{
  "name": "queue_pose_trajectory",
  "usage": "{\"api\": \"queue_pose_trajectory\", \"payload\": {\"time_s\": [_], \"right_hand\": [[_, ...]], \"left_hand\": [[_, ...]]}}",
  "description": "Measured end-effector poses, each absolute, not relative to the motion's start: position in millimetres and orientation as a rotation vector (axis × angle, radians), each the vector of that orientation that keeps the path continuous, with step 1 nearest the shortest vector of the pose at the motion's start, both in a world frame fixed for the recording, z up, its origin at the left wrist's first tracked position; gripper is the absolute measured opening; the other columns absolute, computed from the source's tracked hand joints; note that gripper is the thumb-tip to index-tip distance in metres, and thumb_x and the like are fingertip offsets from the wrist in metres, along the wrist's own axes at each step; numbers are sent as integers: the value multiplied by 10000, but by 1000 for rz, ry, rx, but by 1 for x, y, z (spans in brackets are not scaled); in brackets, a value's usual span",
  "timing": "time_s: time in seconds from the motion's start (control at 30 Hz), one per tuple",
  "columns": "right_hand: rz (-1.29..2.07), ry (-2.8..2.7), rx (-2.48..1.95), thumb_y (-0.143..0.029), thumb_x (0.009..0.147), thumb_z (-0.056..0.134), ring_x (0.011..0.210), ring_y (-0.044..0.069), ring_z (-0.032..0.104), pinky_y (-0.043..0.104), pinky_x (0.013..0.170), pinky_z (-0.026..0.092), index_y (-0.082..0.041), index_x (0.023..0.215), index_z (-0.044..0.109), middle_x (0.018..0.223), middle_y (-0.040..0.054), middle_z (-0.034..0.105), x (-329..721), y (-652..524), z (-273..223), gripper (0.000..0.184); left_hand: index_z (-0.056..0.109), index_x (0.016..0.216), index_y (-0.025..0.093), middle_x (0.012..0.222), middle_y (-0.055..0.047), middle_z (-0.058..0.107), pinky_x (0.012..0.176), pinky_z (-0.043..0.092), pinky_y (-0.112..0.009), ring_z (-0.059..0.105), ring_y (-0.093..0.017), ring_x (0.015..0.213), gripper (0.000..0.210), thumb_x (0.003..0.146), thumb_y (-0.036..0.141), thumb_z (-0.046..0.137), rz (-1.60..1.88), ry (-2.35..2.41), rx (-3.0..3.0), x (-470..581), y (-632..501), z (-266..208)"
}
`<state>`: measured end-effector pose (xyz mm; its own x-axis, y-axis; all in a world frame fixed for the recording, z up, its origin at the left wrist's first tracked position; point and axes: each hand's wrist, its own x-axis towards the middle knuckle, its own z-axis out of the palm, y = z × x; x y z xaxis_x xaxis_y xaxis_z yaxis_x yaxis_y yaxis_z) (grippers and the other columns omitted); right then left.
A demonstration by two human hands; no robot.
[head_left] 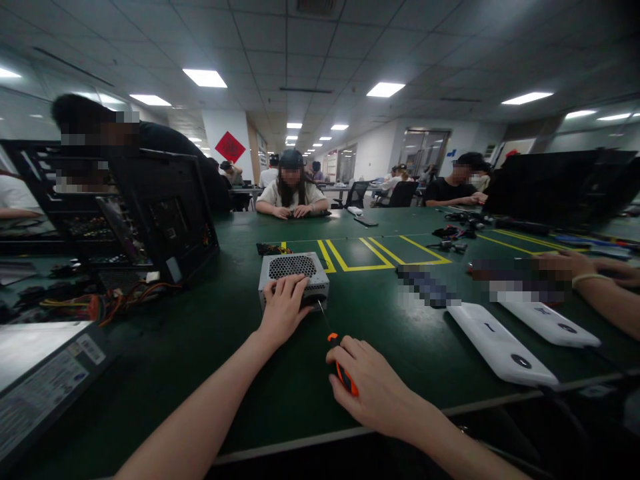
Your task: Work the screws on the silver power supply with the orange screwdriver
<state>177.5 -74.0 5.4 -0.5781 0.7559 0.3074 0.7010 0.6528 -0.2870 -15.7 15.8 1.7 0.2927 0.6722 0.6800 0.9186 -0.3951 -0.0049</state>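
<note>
A small grey metal power supply box (294,268) with a perforated top grille sits on the green table (210,347) in front of me. My left hand (283,308) rests on its near top edge, fingers spread over it. My right hand (371,390) grips a screwdriver (341,365) with an orange and black handle. Its thin shaft points up and left, the tip touching the box's near right face.
An open black computer case (150,213) with loose cables stands at left, a flat panel (40,373) near left. Two white devices (500,343) lie at right beside another person's arm (600,293). Yellow floor-tape lines (360,257) mark the table. People sit across.
</note>
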Motion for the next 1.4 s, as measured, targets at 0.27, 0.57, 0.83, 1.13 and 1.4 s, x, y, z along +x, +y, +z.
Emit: {"api": "queue_pose_trajectory", "payload": {"time_s": [0.27, 0.57, 0.83, 1.13, 1.4], "right_hand": [[175, -2410, -1215, -158, 781, 472, 803, 164, 498, 313, 745, 383, -198, 935, 545, 901, 32, 521, 180, -72, 2, 175], [256, -2362, -1231, -145, 807, 430, 778, 149, 520, 294, 719, 402, -196, 949, 543, 909, 32, 525, 182, -72, 5, 189], [385, -2175, -1237, -121, 807, 398, 739, 148, 525, 302, 680, 405, -192, 923, 529, 887, 34, 520, 178, -72, 1, 190], [1704, -724, -1000, -122, 803, 488, 547, 70, 520, 157, 463, 405, -110, 945, 491, 736, 42, 573, 159, -69, 0, 143], [1866, -244, -877, -193, 932, 313, 354, -10, 315, 76, 290, 198, -128, 682, 475, 570, -30, 422, 136, -67, 20, 306]], "left_hand": [[407, 1244, 228, 1262, -100, 485, 913, 280, -439, 410, -259, 1138, 510, 763, 255, 573, -833, -1417, -2184, -16, 14, 3], [419, 1227, 221, 1253, -92, 493, 907, 284, -440, 418, -253, 1128, 461, 785, 264, 542, -822, -1417, -2168, -15, 15, 2], [440, 1200, 214, 1238, -100, 506, 916, 284, -450, 426, -260, 1129, 457, 764, 263, 567, -844, -1423, -2162, -14, 15, 3], [425, 1184, 181, 1272, -131, 492, 980, 236, -458, 406, -256, 1196, 434, 772, 232, 551, -892, -1360, -2168, -6, 16, 2], [462, 1122, 187, 1240, -114, 524, 933, 278, -436, 438, -254, 1156, 394, 753, 250, 585, -939, -1373, -2176, -8, 20, 1]]}}
